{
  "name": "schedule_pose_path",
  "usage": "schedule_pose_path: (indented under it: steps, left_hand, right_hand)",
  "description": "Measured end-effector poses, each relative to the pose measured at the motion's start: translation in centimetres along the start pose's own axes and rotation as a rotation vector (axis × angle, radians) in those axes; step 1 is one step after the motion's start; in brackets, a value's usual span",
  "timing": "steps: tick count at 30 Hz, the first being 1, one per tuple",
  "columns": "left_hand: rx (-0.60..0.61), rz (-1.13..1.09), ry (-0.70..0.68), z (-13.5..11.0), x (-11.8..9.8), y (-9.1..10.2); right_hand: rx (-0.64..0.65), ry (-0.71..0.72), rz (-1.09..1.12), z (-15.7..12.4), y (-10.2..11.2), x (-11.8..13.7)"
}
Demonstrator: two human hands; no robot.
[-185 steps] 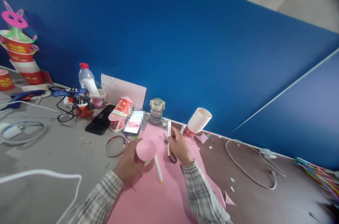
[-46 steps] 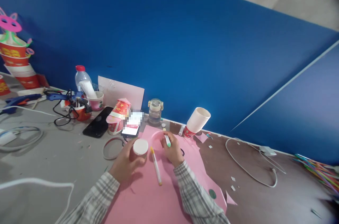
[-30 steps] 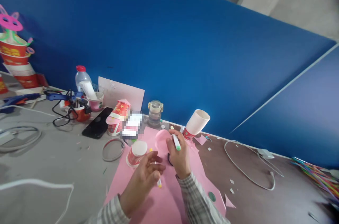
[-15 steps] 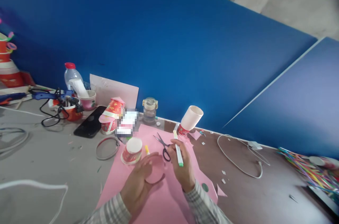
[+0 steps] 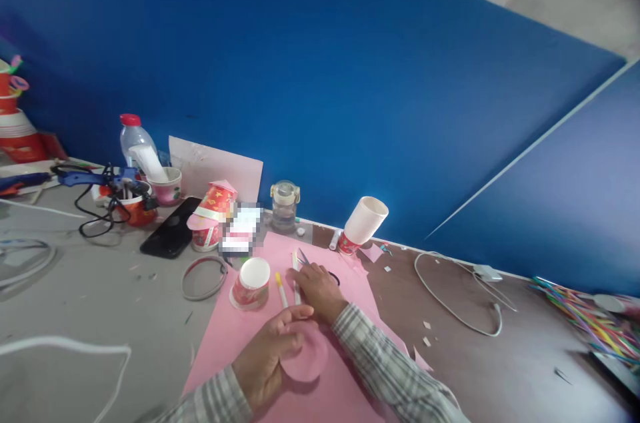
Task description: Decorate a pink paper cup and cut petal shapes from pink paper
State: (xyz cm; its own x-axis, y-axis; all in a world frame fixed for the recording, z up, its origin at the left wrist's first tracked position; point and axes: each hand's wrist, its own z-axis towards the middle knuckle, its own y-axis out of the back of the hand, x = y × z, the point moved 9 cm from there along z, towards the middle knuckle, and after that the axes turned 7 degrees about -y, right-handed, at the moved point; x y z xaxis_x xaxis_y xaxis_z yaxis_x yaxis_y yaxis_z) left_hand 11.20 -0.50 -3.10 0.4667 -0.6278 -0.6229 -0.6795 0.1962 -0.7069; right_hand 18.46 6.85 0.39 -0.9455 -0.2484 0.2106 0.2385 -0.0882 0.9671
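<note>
My left hand (image 5: 265, 360) pinches a round pink paper disc (image 5: 306, 358) just above the pink paper sheet (image 5: 235, 350). My right hand (image 5: 318, 290) lies further back on the sheet, its fingers bent down over a white marker (image 5: 296, 282) and a pair of scissors (image 5: 303, 256). What those fingers grip is hidden. A yellow-tipped marker (image 5: 281, 290) lies left of the white one. An upturned red-and-white paper cup (image 5: 251, 282) stands beside it.
A tilted white paper cup (image 5: 364, 223), a glass jar (image 5: 285, 204), a decorated cup stack (image 5: 214, 215), a black phone (image 5: 170, 228), a ring (image 5: 204, 276) and a water bottle (image 5: 136, 143) crowd the back. A white cable (image 5: 453, 296) lies right, coloured straws (image 5: 580, 316) far right.
My left hand let go of the cup and took up the pink disc. My right hand, which held the green-capped marker up, has dropped onto the sheet by the scissors.
</note>
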Motion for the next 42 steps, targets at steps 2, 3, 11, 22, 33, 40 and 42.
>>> schedule_pose_path:
  steps: [2,3,11,22,33,40,42]
  left_hand:
    - [0.041,-0.032,0.031,-0.3,0.3,-0.5]
    - [0.06,-0.046,0.042,-0.4,0.4,-0.7]
    - [0.204,-0.126,0.147,-0.8,1.8,-1.3]
    - [0.225,-0.17,0.16,-1.1,1.1,-1.7]
    - [0.06,-0.239,0.11,-0.4,1.0,0.0]
    - [-0.006,-0.229,-0.012,0.5,0.2,0.9]
    - [-0.034,-0.282,-0.057,0.6,-0.3,0.9]
  right_hand:
    - [0.034,0.006,-0.012,0.2,0.1,0.1]
    - [0.044,0.002,-0.012,0.3,0.3,-0.1]
    - [-0.035,-0.338,0.028,5.6,1.7,-6.4]
    - [-0.114,-0.554,0.315,11.8,-2.2,-10.0]
    - [-0.284,-0.422,0.787,3.6,6.4,-6.6]
    - [-0.295,-0.287,0.767,-5.7,8.7,1.0]
    - [-0.269,-0.181,0.639,-6.6,8.6,3.2]
